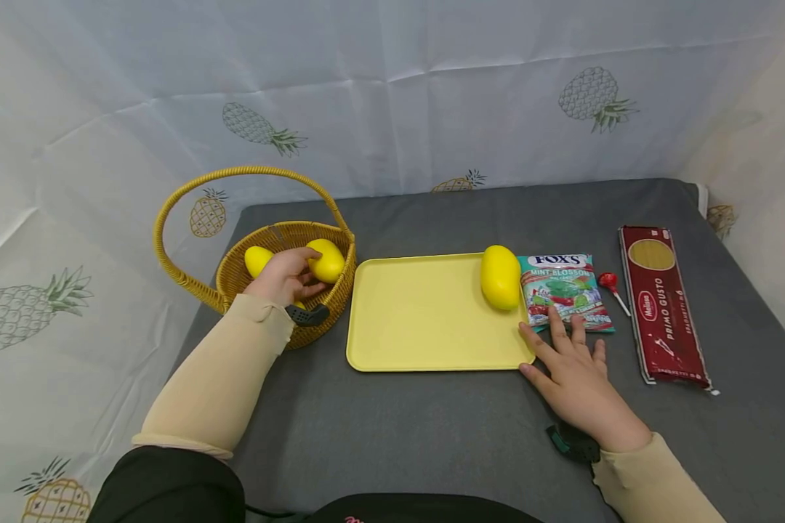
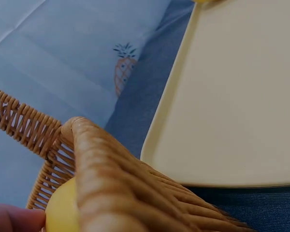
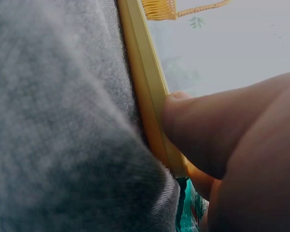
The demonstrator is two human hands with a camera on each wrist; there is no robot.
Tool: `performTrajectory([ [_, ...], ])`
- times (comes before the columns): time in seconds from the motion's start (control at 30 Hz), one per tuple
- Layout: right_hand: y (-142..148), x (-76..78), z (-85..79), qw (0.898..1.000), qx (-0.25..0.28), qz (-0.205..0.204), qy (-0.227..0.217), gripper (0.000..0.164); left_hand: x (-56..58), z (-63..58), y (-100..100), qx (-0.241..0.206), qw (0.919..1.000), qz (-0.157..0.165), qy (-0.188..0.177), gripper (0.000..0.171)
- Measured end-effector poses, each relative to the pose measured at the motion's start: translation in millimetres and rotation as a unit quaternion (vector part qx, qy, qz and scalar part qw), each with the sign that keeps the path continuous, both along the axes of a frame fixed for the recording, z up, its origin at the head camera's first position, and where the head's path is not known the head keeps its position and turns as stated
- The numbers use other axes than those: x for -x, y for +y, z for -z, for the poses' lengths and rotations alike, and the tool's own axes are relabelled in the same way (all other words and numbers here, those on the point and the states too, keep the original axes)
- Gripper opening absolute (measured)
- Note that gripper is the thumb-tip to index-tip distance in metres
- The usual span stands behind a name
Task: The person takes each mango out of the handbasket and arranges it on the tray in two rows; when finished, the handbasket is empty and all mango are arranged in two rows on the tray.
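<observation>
Inside the wicker basket [image 1: 235,280] at the left, my left hand [image 1: 284,276] holds a smooth yellow mango [image 1: 327,261] against the basket's right side. In the left wrist view, the basket rim [image 2: 106,179] hides much of that mango [image 2: 62,208]. Another yellow fruit [image 1: 257,259] lies to the hand's left. My right hand [image 1: 576,381] is spread at the near right corner of the yellow tray [image 1: 419,319], thumb against its edge. Its fingertips lie over the lower part of a Fox's candy bag [image 1: 559,283]. A large yellow mango [image 1: 500,277] rests on the tray's right side.
Right of the candy bag are a red lollipop [image 1: 608,281] and a dark red spaghetti pack [image 1: 666,305]. The basket's tall handle [image 1: 248,171] arches over it. Grey cloth [image 1: 399,436] covers the table, with a pineapple-print curtain [image 1: 392,123] behind.
</observation>
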State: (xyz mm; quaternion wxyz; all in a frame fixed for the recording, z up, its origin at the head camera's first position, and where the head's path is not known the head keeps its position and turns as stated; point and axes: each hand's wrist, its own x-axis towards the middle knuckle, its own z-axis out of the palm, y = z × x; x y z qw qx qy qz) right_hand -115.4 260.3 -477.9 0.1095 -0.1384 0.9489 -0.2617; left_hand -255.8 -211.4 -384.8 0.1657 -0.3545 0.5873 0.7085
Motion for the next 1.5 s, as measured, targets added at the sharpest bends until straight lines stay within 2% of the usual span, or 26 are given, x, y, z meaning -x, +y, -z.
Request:
performTrajectory([
  [0.2, 0.3, 0.1, -0.9, 1.0, -0.001, -0.003, -0.002, 0.074, -1.2, 0.1, 0.2, 0.007, 0.9998, -0.019, 0.001, 0.062],
  [0.3, 0.3, 0.2, -0.7, 1.0, -0.002, -0.005, -0.001, 0.074, -2.5, 0.1, 0.9, -0.002, 0.9997, -0.019, 0.015, 0.064],
  [0.43, 0.9, 0.3, 0.0, 1.0, -0.003, -0.005, -0.002, 0.075, -7.8, -1.3, 3.3, 0.016, 0.9976, 0.011, 0.066, 0.079],
  [0.53, 1.0, 0.6, 0.1, 1.0, -0.003, -0.005, -0.004, 0.075, -13.6, -3.7, 5.3, 0.056, 0.9917, 0.031, 0.111, 0.086],
  [0.67, 1.2, 0.8, 0.2, 1.0, -0.002, -0.004, -0.005, 0.075, -21.2, -6.8, 6.2, 0.084, 0.9829, 0.03, 0.161, 0.085],
  [0.8, 1.4, 0.5, 0.7, 1.0, -0.002, -0.004, -0.003, 0.074, -29.8, -9.9, 4.7, 0.083, 0.9736, 0.004, 0.213, 0.084],
  [1.0, 1.6, 0.1, 1.1, 1.0, -0.002, -0.006, 0.002, 0.074, -47.3, -14.8, 5.0, 0.039, 0.9555, -0.056, 0.287, 0.076],
  [1.1, 2.1, 0.2, 1.2, 1.0, -0.003, -0.006, 0.003, 0.073, -56.1, -16.3, 9.2, 0.023, 0.9472, -0.076, 0.311, 0.072],
  [1.33, 3.8, 0.3, 1.8, 1.0, -0.003, -0.007, 0.003, 0.073, -72.9, -21.0, 24.6, 0.023, 0.9287, -0.125, 0.348, 0.063],
  [1.5, 2.6, 1.3, 2.1, 1.0, -0.003, -0.008, -0.002, 0.074, -88.9, -21.1, 34.5, 0.03, 0.9145, -0.14, 0.378, 0.06],
])
